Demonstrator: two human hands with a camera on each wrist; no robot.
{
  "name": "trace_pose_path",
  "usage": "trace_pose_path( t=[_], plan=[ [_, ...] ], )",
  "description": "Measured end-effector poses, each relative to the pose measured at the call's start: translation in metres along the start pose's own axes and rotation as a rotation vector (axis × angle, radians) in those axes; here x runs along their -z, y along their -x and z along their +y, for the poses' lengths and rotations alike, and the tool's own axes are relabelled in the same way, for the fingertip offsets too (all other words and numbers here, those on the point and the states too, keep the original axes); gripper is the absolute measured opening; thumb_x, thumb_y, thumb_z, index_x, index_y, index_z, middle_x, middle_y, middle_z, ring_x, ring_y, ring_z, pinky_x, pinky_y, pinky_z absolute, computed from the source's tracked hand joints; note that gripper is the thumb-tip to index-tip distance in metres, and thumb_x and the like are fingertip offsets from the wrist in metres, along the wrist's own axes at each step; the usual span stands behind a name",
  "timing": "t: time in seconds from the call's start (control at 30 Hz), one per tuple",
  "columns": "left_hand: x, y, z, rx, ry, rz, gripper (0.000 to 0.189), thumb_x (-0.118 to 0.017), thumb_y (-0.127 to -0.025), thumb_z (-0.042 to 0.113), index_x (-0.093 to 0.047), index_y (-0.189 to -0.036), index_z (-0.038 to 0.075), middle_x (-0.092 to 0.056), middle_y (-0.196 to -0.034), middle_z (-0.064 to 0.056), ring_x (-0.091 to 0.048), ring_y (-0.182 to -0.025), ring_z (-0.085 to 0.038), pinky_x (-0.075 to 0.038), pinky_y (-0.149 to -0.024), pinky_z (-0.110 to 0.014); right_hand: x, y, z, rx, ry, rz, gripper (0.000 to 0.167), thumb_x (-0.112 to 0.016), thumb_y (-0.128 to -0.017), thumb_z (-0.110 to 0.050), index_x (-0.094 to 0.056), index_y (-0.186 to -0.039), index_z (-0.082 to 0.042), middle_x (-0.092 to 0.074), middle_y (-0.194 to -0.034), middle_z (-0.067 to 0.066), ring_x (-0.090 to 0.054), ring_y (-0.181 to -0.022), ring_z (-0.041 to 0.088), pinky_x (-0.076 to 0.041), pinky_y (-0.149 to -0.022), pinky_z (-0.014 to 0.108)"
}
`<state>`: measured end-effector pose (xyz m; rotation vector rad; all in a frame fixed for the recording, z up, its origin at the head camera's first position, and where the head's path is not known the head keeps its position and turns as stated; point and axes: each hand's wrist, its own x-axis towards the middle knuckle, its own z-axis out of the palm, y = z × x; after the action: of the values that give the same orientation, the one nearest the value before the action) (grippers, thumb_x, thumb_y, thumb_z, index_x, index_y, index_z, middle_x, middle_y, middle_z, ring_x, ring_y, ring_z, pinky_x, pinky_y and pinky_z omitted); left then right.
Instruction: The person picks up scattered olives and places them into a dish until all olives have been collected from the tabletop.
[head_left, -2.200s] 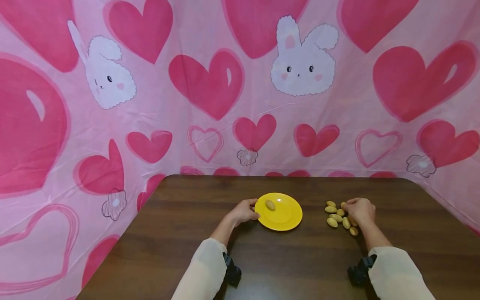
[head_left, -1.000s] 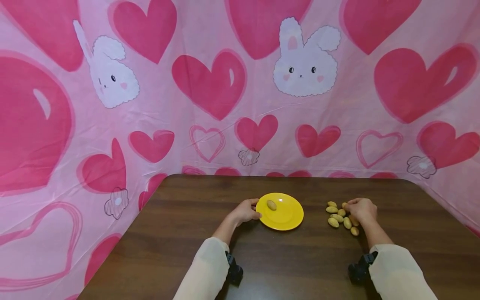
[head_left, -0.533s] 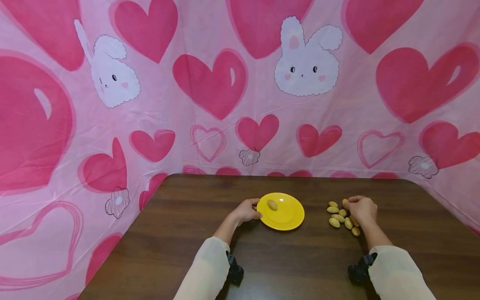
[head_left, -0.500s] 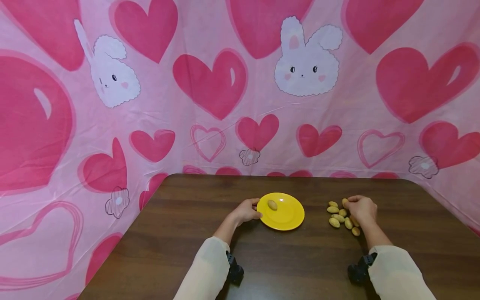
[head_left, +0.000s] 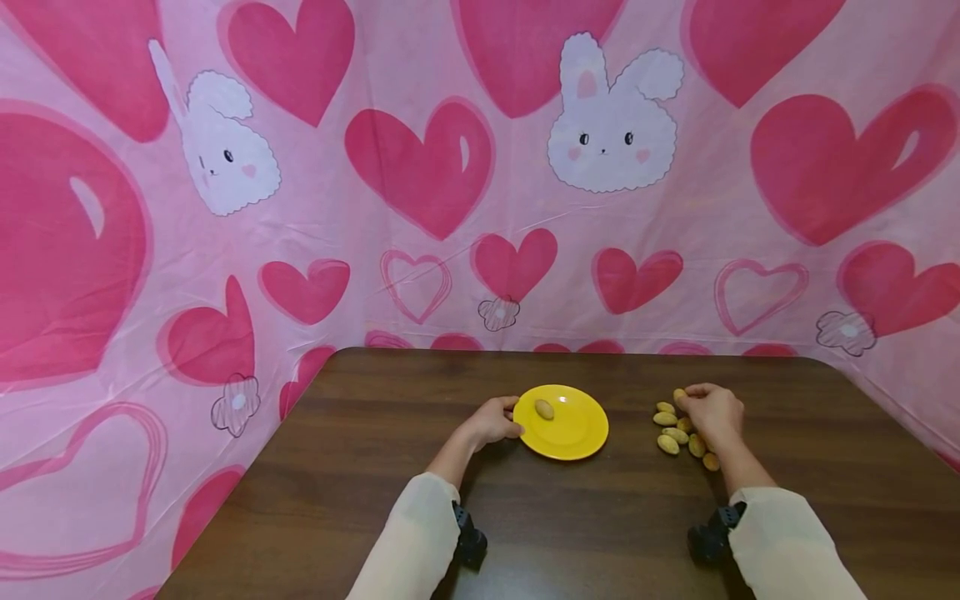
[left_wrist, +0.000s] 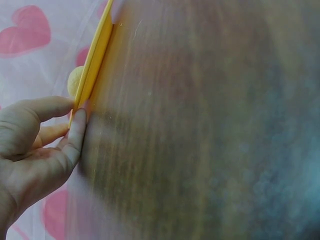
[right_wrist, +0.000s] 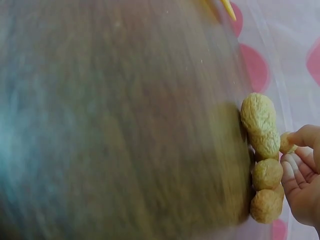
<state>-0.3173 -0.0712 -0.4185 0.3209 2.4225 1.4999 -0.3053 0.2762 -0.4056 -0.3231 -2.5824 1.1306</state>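
Observation:
My left hand [head_left: 492,421] pinches the left rim of a round yellow plate [head_left: 577,437]. In the left wrist view the fingers [left_wrist: 50,107] lie on both faces of the rim. One tan oval, dried-fruit-like piece [head_left: 544,409] lies on the plate. On the right, my right hand [head_left: 714,412] pinches a similar oval piece [head_left: 679,395] between thumb and fingers, at the far edge of a loose group of these ovals [head_left: 668,445]. The right wrist view shows their wrinkled skin on a near oval [right_wrist: 257,112]; the held oval [right_wrist: 287,143] is partly hidden by the fingers.
Everything lies on a dark brown wooden table [head_left: 570,525]. A pink cloth [head_left: 450,200] with hearts and rabbits hangs behind it. A black wrist camera [head_left: 471,540] sits on the left cuff and another black camera [head_left: 708,540] on the right one.
My right hand has shifted left and away from the body, carrying the pinched oval out past the far edge of the group. The left hand and plate have stayed put.

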Motion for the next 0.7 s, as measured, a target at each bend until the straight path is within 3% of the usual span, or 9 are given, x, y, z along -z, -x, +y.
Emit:
trace_pose_path(
  t=[0.17, 0.37, 0.63, 0.7],
  plan=[
    [-0.002, -0.002, -0.001, 0.010, 0.001, 0.014, 0.064, -0.067, -0.076, -0.005, -0.042, -0.135, -0.003, -0.057, -0.101, -0.011, -0.052, -0.083, -0.020, -0.050, -0.077, -0.030, -0.004, 0.000, -0.004, 0.012, -0.009, -0.007, 0.032, -0.061, -0.085, -0.018, -0.062, -0.103, 0.009, -0.064, -0.096, 0.024, -0.041, -0.103, 0.047, -0.025, -0.094, 0.054],
    [-0.002, -0.001, 0.000, 0.017, -0.006, 0.025, 0.064, -0.067, -0.077, -0.004, -0.041, -0.136, -0.002, -0.056, -0.103, -0.011, -0.051, -0.083, -0.020, -0.049, -0.076, -0.030, -0.008, 0.000, -0.010, 0.006, -0.004, -0.022, 0.031, -0.061, -0.086, -0.018, -0.063, -0.104, 0.007, -0.065, -0.096, 0.021, -0.045, -0.098, 0.041, -0.037, -0.083, 0.048],
    [-0.002, 0.000, 0.001, 0.036, 0.001, 0.023, 0.062, -0.067, -0.079, -0.003, -0.042, -0.136, -0.002, -0.056, -0.102, -0.009, -0.051, -0.084, -0.021, -0.049, -0.081, -0.032, -0.014, 0.000, -0.017, 0.046, -0.009, -0.005, 0.030, -0.061, -0.085, -0.018, -0.064, -0.103, 0.007, -0.065, -0.097, 0.022, -0.048, -0.098, 0.042, -0.037, -0.084, 0.047],
    [-0.001, -0.001, 0.000, 0.036, 0.004, 0.019, 0.062, -0.067, -0.079, -0.003, -0.042, -0.136, -0.002, -0.056, -0.101, -0.009, -0.051, -0.084, -0.021, -0.049, -0.080, -0.032, -0.016, -0.001, -0.019, 0.038, -0.047, -0.014, 0.030, -0.061, -0.085, -0.017, -0.064, -0.103, 0.007, -0.066, -0.091, 0.020, -0.057, -0.091, 0.035, -0.044, -0.078, 0.041]
  ],
)
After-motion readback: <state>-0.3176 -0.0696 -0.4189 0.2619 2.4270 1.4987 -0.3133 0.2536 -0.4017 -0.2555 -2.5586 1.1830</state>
